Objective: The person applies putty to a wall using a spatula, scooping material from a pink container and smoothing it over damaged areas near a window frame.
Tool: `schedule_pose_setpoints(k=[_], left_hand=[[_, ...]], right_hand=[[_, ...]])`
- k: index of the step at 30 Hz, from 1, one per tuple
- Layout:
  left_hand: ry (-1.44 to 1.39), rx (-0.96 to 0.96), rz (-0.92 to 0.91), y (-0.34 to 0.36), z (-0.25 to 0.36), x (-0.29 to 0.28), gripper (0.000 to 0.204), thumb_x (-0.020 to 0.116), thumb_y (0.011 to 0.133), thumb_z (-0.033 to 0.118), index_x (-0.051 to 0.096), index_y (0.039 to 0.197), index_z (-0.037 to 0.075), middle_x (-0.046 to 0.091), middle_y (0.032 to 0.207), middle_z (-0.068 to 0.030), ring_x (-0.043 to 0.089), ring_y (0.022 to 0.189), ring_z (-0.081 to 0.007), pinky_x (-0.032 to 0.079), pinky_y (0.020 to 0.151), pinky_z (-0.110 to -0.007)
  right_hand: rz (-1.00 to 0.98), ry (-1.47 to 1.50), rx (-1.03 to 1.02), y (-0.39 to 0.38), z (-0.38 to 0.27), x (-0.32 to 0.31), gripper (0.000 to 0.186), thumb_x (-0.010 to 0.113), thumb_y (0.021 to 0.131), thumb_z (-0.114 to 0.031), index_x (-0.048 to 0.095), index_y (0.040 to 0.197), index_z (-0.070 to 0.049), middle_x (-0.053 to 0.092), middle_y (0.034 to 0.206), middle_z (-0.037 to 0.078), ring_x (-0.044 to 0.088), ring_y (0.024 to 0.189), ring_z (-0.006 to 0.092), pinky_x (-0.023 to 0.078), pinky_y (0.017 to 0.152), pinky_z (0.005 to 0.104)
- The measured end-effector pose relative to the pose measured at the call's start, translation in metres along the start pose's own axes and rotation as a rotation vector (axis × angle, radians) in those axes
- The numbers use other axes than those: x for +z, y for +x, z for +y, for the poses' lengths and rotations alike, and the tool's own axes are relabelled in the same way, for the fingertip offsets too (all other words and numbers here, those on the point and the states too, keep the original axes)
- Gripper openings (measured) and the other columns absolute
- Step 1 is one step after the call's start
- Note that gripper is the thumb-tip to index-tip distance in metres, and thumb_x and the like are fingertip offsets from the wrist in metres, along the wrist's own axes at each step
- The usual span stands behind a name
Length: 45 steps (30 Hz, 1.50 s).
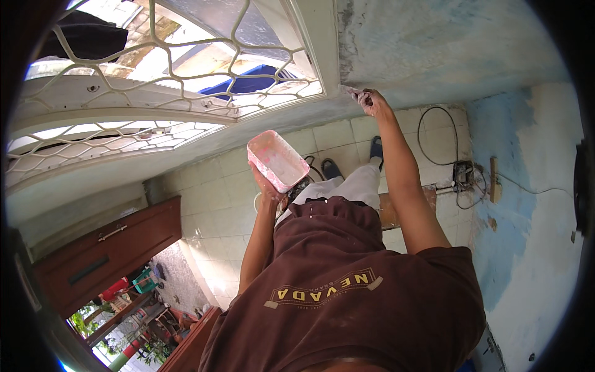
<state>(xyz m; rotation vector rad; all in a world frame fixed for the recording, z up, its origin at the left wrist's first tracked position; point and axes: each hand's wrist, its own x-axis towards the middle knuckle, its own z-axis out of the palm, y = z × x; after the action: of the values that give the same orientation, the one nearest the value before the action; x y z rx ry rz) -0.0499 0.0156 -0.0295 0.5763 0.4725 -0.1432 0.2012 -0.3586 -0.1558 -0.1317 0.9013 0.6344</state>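
Observation:
My left hand grips a pink rectangular plastic tub smeared with white paste, held out over the floor. My right hand is closed on a small scraper coated in pale paste, its tip at the patchy grey-blue wall beside the white window frame. Whether the tip touches the wall is unclear.
A white grille window spans the upper left. Below are a tiled floor, my sandalled feet, a bucket partly behind my left arm, a cable coil and electrical box. A brown door stands left; a half-painted wall right.

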Motion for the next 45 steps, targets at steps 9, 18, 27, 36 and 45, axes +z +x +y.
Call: schedule_pose_setpoints(k=[9, 18, 27, 36, 45], left_hand=[[-0.017, -0.029, -0.005, 0.008, -0.007, 0.007, 0.087, 0.036, 0.095, 0.080, 0.036, 0.156, 0.017, 0.051, 0.149, -0.0102, 0.054, 0.133, -0.0348, 0.047, 0.110, -0.057], [-0.060, -0.031, -0.001, 0.002, -0.012, 0.009, 0.091, 0.042, 0.091, 0.082, 0.038, 0.155, 0.017, 0.053, 0.146, -0.0127, 0.056, 0.130, -0.0384, 0.048, 0.106, -0.064], [-0.055, -0.028, -0.016, -0.001, -0.011, 0.013, 0.091, 0.041, 0.091, 0.082, 0.039, 0.153, 0.016, 0.055, 0.143, -0.0117, 0.058, 0.127, -0.0365, 0.050, 0.105, -0.061], [-0.050, -0.007, 0.010, -0.007, -0.012, 0.005, 0.088, 0.040, 0.094, 0.079, 0.037, 0.155, 0.016, 0.052, 0.148, -0.0116, 0.056, 0.131, -0.0368, 0.048, 0.107, -0.060], [-0.019, -0.035, -0.010, 0.015, -0.008, -0.008, 0.085, 0.037, 0.096, 0.078, 0.036, 0.156, 0.016, 0.051, 0.150, -0.0106, 0.054, 0.134, -0.0348, 0.048, 0.110, -0.056]], right_hand=[[-0.090, 0.081, -0.131, 0.005, 0.009, 0.004, 0.039, 0.034, 0.104, -0.005, 0.047, 0.127, 0.024, 0.059, 0.114, 0.041, 0.058, 0.062, 0.0191, 0.053, 0.044, 0.0147], [0.117, -0.066, -0.218, 0.019, 0.018, -0.006, 0.015, 0.044, 0.099, 0.001, 0.047, 0.097, 0.016, 0.059, 0.099, 0.034, 0.054, 0.060, 0.0174, 0.049, 0.042, 0.0159], [-0.060, 0.072, -0.279, 0.007, 0.015, -0.012, 0.011, 0.047, 0.098, 0.003, 0.049, 0.096, 0.013, 0.059, 0.095, 0.027, 0.058, 0.064, 0.0203, 0.048, 0.043, 0.0182], [0.161, 0.086, -0.290, 0.031, 0.041, 0.021, 0.015, 0.044, 0.097, 0.002, 0.052, 0.098, 0.015, 0.061, 0.096, 0.036, 0.048, 0.053, 0.0140, 0.046, 0.041, 0.0152], [0.027, 0.050, -0.371, 0.021, 0.002, -0.051, 0.019, 0.040, 0.094, 0.004, 0.050, 0.099, 0.019, 0.062, 0.098, 0.037, 0.057, 0.059, 0.0171, 0.049, 0.041, 0.0156]])
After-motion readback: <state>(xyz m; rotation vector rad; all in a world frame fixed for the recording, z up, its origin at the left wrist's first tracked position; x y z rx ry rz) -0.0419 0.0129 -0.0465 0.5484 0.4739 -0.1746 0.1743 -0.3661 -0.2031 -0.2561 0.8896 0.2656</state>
